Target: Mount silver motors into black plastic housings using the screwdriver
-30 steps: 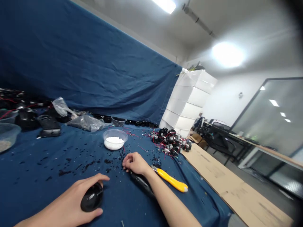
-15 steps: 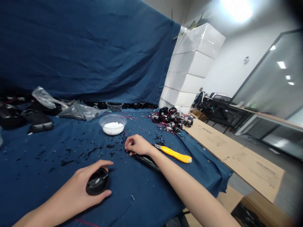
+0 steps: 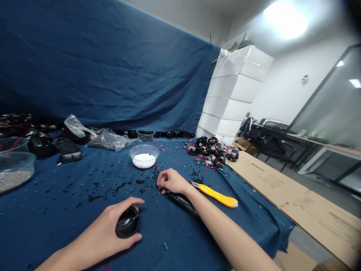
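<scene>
My left hand rests on the blue cloth and grips a round black part between thumb and fingers. My right hand lies further out with its fingers curled down onto the cloth among small black bits; what they pinch is too small to see. A black pen-like tool lies under my right wrist. A yellow-handled knife lies just right of that hand. A clear bowl of white pieces stands beyond it.
A heap of small black motors with red wires sits at the far right of the table. Plastic bags, black housings and a clear tub of grey bits are at the left. Cardboard sheets lie right of the table edge.
The camera view has swung and tilted; both hands stay in place, the left still on the black part, the right still curled on the cloth.
</scene>
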The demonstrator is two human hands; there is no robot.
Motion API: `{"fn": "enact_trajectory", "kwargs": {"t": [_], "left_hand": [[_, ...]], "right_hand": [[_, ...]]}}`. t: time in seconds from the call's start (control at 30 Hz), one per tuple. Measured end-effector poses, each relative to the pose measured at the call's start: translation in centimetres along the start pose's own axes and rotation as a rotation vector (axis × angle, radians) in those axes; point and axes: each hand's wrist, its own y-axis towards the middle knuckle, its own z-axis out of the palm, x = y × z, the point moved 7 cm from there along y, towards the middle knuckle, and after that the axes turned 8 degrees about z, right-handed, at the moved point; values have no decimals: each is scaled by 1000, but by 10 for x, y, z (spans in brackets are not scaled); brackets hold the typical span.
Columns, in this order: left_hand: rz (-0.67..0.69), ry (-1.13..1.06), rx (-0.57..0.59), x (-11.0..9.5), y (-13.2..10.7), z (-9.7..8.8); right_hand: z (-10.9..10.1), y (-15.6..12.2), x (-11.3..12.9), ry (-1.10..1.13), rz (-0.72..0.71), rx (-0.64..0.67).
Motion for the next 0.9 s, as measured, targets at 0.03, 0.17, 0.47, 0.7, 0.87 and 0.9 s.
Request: {"fn": "enact_trajectory", "kwargs": {"t": [0.03,0.17,0.47,0.7,0.87,0.9], "left_hand": [[3,2,0,0,0,0],[-12,-3,7,0,0,0],[-16,-12,3,-2,1,-1],[-21,-7,7,-2,0,-1],[4,16,26,2,0,2],[7,15,28,3,0,2]], "right_hand": [[-1,0,0,-2,0,-5],[-3,-1,1,-10,-3,-23],[-1,-1,2,-36,-30,-23],[0,-1,2,-88,-27,-19],[2,-2,3,-170,-23,-5],[1,-3,5,-195,-23,-7]]}}
